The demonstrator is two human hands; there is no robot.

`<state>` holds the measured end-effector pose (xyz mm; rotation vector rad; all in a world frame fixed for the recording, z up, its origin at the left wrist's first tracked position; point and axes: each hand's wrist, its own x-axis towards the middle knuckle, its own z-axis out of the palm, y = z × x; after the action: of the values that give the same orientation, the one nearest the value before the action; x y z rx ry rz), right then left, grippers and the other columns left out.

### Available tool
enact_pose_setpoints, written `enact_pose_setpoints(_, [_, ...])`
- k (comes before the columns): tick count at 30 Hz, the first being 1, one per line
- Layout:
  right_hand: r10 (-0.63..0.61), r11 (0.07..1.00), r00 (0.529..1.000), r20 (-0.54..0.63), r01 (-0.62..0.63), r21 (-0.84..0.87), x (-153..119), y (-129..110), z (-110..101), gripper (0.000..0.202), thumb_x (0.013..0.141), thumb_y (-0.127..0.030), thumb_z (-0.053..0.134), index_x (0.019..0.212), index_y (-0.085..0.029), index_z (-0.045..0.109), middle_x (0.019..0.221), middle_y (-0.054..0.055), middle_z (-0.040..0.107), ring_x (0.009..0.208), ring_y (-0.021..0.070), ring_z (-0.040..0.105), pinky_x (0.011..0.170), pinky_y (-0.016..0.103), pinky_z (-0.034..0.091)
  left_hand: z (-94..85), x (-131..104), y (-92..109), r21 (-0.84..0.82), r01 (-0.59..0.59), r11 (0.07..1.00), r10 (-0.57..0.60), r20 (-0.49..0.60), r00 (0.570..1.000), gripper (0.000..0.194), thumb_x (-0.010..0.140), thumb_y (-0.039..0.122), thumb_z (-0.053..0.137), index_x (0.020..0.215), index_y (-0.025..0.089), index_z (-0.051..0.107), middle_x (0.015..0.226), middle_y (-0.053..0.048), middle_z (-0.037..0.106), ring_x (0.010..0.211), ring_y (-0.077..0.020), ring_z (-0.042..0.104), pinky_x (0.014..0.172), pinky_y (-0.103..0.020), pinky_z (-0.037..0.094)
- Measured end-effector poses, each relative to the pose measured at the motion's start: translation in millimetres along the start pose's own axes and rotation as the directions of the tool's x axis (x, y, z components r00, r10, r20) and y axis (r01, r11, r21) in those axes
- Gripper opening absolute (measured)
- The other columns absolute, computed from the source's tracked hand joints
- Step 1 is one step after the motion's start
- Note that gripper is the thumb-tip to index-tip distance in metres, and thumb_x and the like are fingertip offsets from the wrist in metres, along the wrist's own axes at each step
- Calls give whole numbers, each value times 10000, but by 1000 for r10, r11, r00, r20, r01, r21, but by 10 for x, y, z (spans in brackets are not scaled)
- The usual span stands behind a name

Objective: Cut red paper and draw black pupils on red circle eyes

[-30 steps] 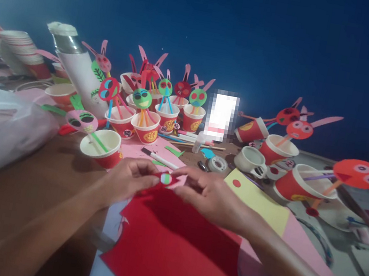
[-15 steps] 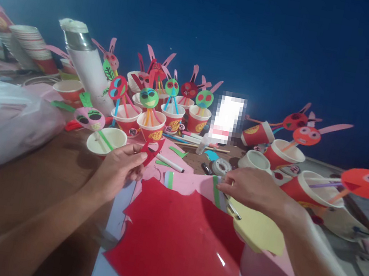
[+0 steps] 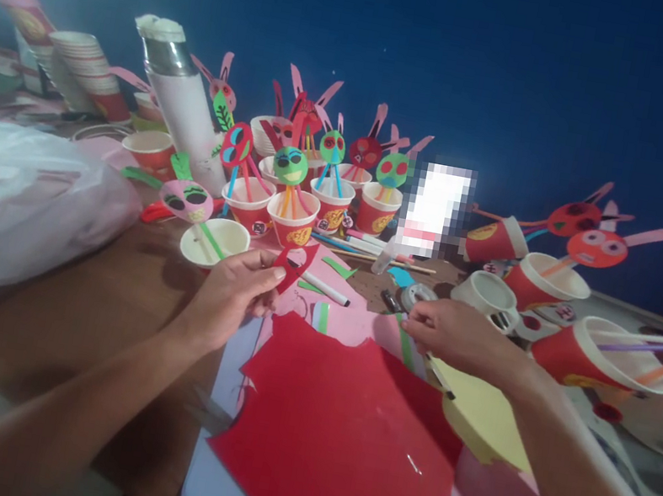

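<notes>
Our left hand [image 3: 230, 292] pinches a small red paper cutout [image 3: 295, 263]; right hand [image 3: 450, 335] fingers closed on thin green paper strip [image 3: 404, 342] w/ a dark tool, can't ID it.

You were working in dim, bluish light, with the brightest patch falling from the upper left, where the dark blue wall [image 3: 530, 69] paled to a hazy grey-blue. The crumpled translucent white plastic bag [image 3: 6, 199] at the left caught that light and looked washed out. A small streak of glare sat on the glossy red paper sheet [image 3: 349, 439]. Soft shadows lay on the brown wooden tabletop [image 3: 97, 301]. Your wide lens bent the scene, so things at the sides leaned outward, the right edge and corners fell to black, and your forearms at the bottom were smeared and soft.
</notes>
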<state>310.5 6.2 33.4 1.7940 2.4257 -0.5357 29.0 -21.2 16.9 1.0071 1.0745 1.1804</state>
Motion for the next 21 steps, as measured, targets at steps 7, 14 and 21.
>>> enact_pose_setpoints(7, [-9,993,1000,27,6,116,91,-162,140,307,844,-277,385,600,-189,548,549,1,642,521,121,577,510,230,351,12,8,-8,42,-13,999,12,16,1000,139,733,271,662,755,161,580,451,36,556,396,-53,443,377,-133,305])
enact_pose_setpoints(14, [109,990,987,-122,-119,-76,49,-237,136,298,857,-387,426,722,-188,601,725,71,685,704,232,625,556,282,334,-100,-247,76,154,-52,987,47,38,998,141,778,323,635,800,193,587,501,38,587,411,-48,448,407,-134,336])
enact_pose_setpoints(21, [4,967,962,-274,-73,-243,-242,-581,130,321,890,-456,416,905,-197,604,712,105,682,692,278,630,541,299,292,-366,-926,46,630,15,777,22,-52,998,209,823,389,528,721,209,559,540,20,579,468,-109,505,457,-204,384])
